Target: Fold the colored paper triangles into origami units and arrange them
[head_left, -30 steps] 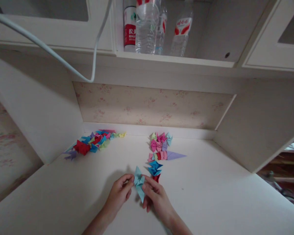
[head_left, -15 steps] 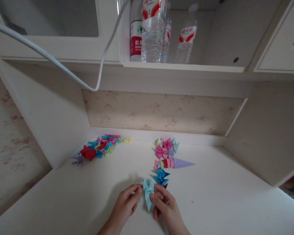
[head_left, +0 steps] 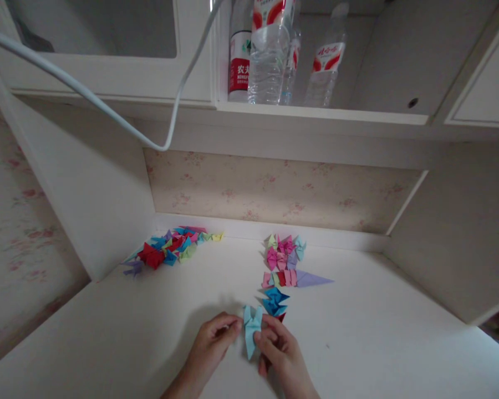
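Note:
A light blue origami piece [head_left: 251,328], with two points at the top and one long point below, is held upright just above the white tabletop. My right hand [head_left: 283,352] grips its right side, thumb pressed on the front and fingers behind. At its upper left edge, my left hand [head_left: 214,346] pinches with thumb and forefinger. Just beyond my right fingers lie blue folded pieces [head_left: 275,300], and a bit of red paper [head_left: 281,317] shows partly covered by that hand. Farther back is a row of pink, green and red folds ending in a long purple point [head_left: 313,279].
Several pink, green, purple and blue origami pieces [head_left: 283,252] cluster near the back wall. A mixed colourful pile [head_left: 172,246] lies at the back left. Plastic bottles [head_left: 268,66] stand on the shelf overhead, and a white cable [head_left: 108,111] hangs in front of the cabinet.
The view has shifted slightly. The light blue origami piece has turned a little in my fingers, its lower point swinging slightly left. Both hands keep their grip.

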### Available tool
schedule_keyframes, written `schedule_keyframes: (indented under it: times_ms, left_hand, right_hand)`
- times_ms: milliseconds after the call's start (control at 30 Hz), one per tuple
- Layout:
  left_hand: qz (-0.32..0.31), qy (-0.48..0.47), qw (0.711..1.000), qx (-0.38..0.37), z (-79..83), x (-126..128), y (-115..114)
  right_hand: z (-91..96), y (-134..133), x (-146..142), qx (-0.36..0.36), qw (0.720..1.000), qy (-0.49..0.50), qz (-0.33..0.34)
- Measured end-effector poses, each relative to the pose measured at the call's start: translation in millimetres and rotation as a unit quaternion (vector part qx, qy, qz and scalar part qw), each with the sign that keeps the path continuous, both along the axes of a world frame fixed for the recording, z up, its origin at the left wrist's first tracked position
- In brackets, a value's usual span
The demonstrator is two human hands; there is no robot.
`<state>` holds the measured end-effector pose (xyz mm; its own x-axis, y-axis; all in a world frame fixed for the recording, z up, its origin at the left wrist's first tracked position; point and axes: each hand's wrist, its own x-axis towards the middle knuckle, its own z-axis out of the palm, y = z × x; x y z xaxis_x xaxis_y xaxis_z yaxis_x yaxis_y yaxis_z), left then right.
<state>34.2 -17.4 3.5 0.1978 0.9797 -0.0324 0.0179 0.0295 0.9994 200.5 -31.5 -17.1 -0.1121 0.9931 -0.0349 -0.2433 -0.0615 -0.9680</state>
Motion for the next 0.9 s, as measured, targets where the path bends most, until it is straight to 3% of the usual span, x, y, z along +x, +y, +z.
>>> schedule_keyframes:
  times_ms: [300,500,900]
  left_hand:
    - [-0.003,-0.025,1.0,0.013,-9.0,1,1]
    - [-0.043,0.0,0.999,-0.008,-11.6,0,-4]
    - [0.002,0.036,0.999,0.034,-10.4,3,0]
  right_hand:
    - [10.6,-6,0,0.002,1.0,0.001,0.016]
    - [8.0,-6,-1,-0.001,1.0,-0.004,0.005]
    - [4.0,-10,-3,0.038,0.996,-0.079,-0.007]
